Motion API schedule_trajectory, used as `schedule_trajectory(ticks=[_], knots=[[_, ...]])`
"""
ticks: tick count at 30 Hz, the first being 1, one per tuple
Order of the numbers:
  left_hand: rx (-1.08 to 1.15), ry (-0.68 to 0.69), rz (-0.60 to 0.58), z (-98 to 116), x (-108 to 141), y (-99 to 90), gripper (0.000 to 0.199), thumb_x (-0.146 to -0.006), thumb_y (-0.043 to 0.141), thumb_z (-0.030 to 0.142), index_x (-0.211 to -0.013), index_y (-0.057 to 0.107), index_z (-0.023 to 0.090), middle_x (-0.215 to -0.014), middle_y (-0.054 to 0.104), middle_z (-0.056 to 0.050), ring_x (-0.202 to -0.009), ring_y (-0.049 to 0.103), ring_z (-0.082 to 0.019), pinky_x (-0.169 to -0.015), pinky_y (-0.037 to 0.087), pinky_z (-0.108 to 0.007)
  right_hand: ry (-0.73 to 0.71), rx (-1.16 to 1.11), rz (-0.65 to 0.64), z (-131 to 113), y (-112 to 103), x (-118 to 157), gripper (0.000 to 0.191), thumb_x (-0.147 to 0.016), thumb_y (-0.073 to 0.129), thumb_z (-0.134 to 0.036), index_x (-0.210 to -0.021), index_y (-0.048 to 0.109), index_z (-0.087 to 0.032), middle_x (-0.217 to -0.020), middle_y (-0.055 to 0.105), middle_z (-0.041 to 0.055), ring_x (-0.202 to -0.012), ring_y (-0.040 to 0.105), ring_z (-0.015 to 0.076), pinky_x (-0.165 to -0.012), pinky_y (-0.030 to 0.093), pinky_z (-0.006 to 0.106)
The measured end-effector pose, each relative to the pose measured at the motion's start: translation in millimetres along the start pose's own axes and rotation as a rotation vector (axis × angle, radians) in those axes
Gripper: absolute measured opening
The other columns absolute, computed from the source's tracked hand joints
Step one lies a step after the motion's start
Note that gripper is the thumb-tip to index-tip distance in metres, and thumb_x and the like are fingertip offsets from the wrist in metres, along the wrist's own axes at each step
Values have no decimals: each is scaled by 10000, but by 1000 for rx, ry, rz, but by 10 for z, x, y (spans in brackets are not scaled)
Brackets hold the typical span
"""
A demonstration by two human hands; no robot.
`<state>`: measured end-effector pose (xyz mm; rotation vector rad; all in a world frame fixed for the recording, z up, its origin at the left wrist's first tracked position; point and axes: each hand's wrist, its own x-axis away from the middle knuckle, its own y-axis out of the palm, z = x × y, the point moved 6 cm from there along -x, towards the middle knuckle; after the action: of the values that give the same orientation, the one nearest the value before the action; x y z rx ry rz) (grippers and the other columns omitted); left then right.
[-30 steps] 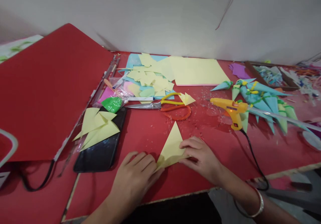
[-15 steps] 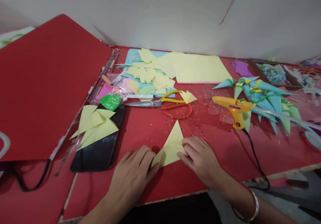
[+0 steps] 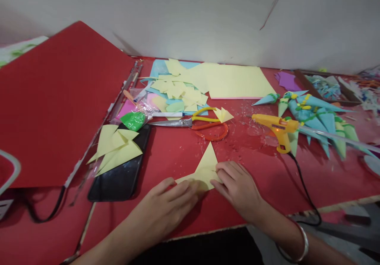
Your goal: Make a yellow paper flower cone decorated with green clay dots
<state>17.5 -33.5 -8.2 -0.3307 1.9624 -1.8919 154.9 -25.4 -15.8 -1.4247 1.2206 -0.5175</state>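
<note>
A piece of pale yellow paper (image 3: 208,163) lies partly folded on the red table in front of me, one sharp point directed away. My left hand (image 3: 173,201) presses on its near left part, and a flap sticks out past the fingers to the left. At the paper's right side, my right hand (image 3: 237,185) grips the edge with thumb and curled fingers. Just beyond the point are scissors (image 3: 185,122) with yellow and red handles. More yellow paper pieces (image 3: 118,144) rest on a black phone (image 3: 118,185) to my left.
A yellow glue gun (image 3: 276,128) with a black cord stands at the right, beside blue and green paper cones (image 3: 323,122). Yellow sheets (image 3: 240,82) and paper scraps (image 3: 178,88) lie at the back. A large red panel (image 3: 62,110) rises on the left.
My left hand has moved right and over the paper's near edge. The left part of the paper now juts out leftward as a flap. My right hand stays in place.
</note>
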Motion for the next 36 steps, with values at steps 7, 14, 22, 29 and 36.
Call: schedule_trajectory(ticks=[7,14,22,29,36], knots=[[151,-32,-56,-163,312,41,363,-931,265,346,-1273,383,311,-1242,526,99,-1063,463,-89,-901,234,-247,0,6,13,-9,4,-11,182,-848,416,-188,-726,547,-155,-725,590,45,-669,514,176,-618,415,296],[195,-82,-44,-231,401,65,377,-895,363,377,-1272,366,370,-1184,576,88,-1054,491,-102,-922,234,-241,-222,135,51,-171,-60,61,381,-813,452,-85,-1157,469,-248,-1040,535,79,-1015,463,219,-899,332,442],[198,-59,-51,-246,401,80,414,-889,379,239,-1282,352,366,-1194,571,68,-1059,499,-117,-905,307,-249,-381,136,-139,-251,-21,113,323,-858,466,-232,-1151,496,-364,-1245,471,10,-1162,348,217,-999,126,478],[212,-72,-19,-266,417,73,352,-893,379,255,-1217,443,376,-1152,599,69,-1024,515,-124,-896,337,-254,-242,118,-187,7,-143,252,333,-851,441,-173,-1131,529,-331,-1305,444,6,-1176,347,218,-1013,147,470],[209,-57,16,-268,398,59,308,-905,347,297,-1162,499,371,-1148,600,92,-989,528,-125,-854,342,-265,-183,134,-194,184,-238,330,552,-686,401,-2,-1101,563,-328,-1249,499,7,-1152,384,218,-980,244,470]])
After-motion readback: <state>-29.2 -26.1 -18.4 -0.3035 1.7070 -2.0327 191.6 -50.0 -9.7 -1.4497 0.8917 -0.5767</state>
